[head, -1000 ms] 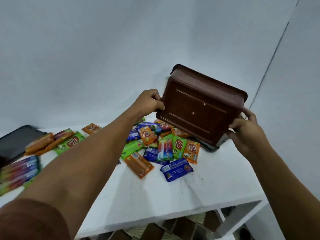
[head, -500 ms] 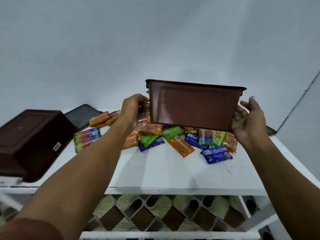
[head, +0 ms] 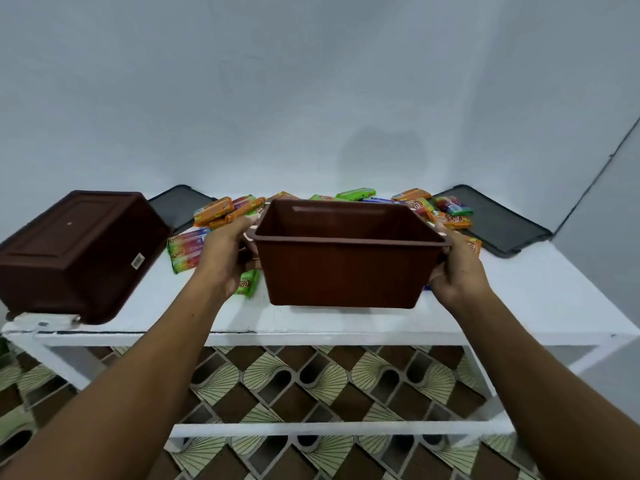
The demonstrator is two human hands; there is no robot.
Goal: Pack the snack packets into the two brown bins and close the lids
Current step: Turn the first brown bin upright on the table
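I hold an empty brown bin [head: 343,268] upright just above the white table [head: 540,306]. My left hand [head: 227,258] grips its left rim and my right hand [head: 453,268] grips its right rim. A second brown bin [head: 79,251] lies upside down at the table's left end. Several snack packets [head: 221,211] in orange, green and blue lie scattered behind the held bin; more packets [head: 446,209] show to its right. One dark lid [head: 173,206] lies flat at the back left and another dark lid [head: 498,223] at the back right.
A pale wall stands right behind the table and a second wall closes in on the right. The overturned bin overhangs the table's front left corner. Below the table is a white frame over a patterned brown and green floor [head: 311,382].
The bin has turned from bottom-up, through level, to upright with its opening facing up, and it has come down toward the table's front. The view has swung left, showing the second bin.
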